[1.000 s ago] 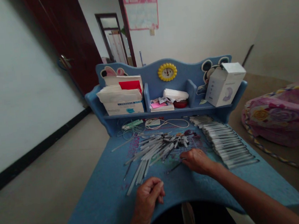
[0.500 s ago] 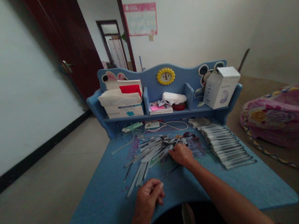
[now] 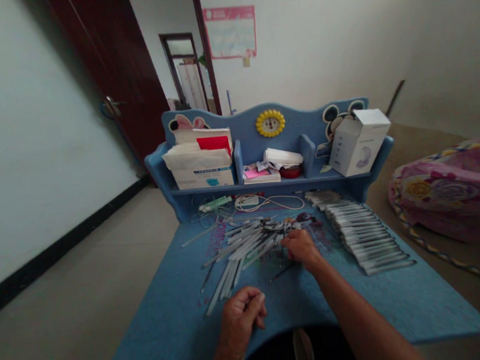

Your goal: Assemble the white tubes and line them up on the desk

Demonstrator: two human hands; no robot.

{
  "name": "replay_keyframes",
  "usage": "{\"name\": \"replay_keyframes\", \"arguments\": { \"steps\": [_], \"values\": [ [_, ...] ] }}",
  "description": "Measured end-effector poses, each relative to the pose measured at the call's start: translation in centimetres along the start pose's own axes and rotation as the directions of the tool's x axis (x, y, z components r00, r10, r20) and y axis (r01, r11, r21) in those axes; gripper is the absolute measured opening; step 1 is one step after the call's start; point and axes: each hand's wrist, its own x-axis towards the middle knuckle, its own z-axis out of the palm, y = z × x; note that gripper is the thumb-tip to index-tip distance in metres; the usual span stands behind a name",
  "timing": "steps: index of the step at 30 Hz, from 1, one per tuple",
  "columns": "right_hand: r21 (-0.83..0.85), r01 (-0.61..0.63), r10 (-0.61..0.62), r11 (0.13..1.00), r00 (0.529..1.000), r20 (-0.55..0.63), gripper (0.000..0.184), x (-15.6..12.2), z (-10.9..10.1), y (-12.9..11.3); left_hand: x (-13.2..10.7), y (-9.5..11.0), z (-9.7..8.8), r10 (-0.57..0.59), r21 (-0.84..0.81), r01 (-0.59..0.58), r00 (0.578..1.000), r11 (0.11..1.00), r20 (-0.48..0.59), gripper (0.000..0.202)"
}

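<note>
A loose pile of thin, whitish, pen-like sticks (image 3: 241, 244) is spread across the middle of the blue table, with darker pieces at its right end. Over that right end is my right hand (image 3: 302, 247), its fingers pinched downward; what lies between them is hidden. One dark thin stick (image 3: 279, 273) lies just in front of this hand. My left hand (image 3: 243, 309) rests near the table's front edge, fingers curled in and thumb against them, with nothing showing in it. Further right, many similar sticks with dark ends form a neat row (image 3: 364, 233), side by side.
Behind the pile, a white cable (image 3: 284, 199) and a green-white strip (image 3: 216, 203) lie on the table (image 3: 164, 321). On the shelf above stand a mask box (image 3: 204, 176), a stack of papers (image 3: 260, 177) and a white carton (image 3: 358, 144). A yellow clock (image 3: 270, 123) is in the middle.
My right hand has drawn slightly right within the pile, fingers still pinched. The left hand has stayed in place. The whole view has shifted a little.
</note>
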Motion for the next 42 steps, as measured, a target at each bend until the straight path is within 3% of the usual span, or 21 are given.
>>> {"name": "replay_keyframes", "arguments": {
  "steps": [8,12,16,19,22,25,30,37,39,42],
  "values": [
    [0.345,0.020,-0.080,0.939,0.984,0.162,0.024,-6.1,-1.1,1.3,-0.2,-0.2,0.3,-0.001,-0.004,0.001,0.999,1.000,-0.039,0.022],
    [0.641,-0.021,-0.102,0.767,0.983,0.155,0.024,-7.2,-2.2,3.3,-0.2,0.2,0.4,0.022,0.110,-0.013,0.997,0.994,-0.076,0.021],
    [0.771,-0.046,-0.116,0.635,0.981,0.154,0.025,-7.3,-2.8,4.7,1.2,1.4,0.3,0.123,0.374,-0.074,0.987,0.924,-0.108,0.019],
    [0.788,-0.039,-0.153,0.614,0.974,0.167,0.024,-7.4,-2.9,5.1,3.1,2.8,0.6,0.234,0.675,-0.120,0.969,0.728,-0.081,0.017],
    [0.788,-0.027,-0.181,0.615,0.968,0.175,0.023,-7.6,-2.9,5.2,5.2,3.9,1.7,0.230,0.932,-0.132,0.972,0.338,0.054,0.020],
    [0.794,-0.021,-0.183,0.607,0.969,0.166,0.023,-7.7,-2.9,5.2,7.1,4.2,3.1,0.184,0.970,-0.117,0.980,0.211,0.079,0.021],
    [0.807,-0.028,-0.189,0.590,0.967,0.172,0.020,-7.8,-3.1,5.2,8.6,4.2,4.1,0.141,0.977,-0.109,0.987,0.181,0.084,0.023],
    [0.810,-0.027,-0.140,0.586,0.981,0.133,0.023,-7.7,-3.3,4.7,6.2,5.2,1.4,0.155,0.948,-0.165,0.980,0.272,0.126,0.014],
    [0.812,-0.011,-0.118,0.584,0.988,0.099,0.024,-7.5,-3.3,4.3,5.0,5.0,0.6,0.169,0.918,-0.186,0.977,0.351,0.133,0.012],
    [0.815,0.053,-0.113,0.576,0.993,0.015,0.021,-7.3,-3.4,3.0,3.2,4.5,0.1,0.178,0.765,-0.200,0.978,0.612,0.113,0.007]
  ]
}}
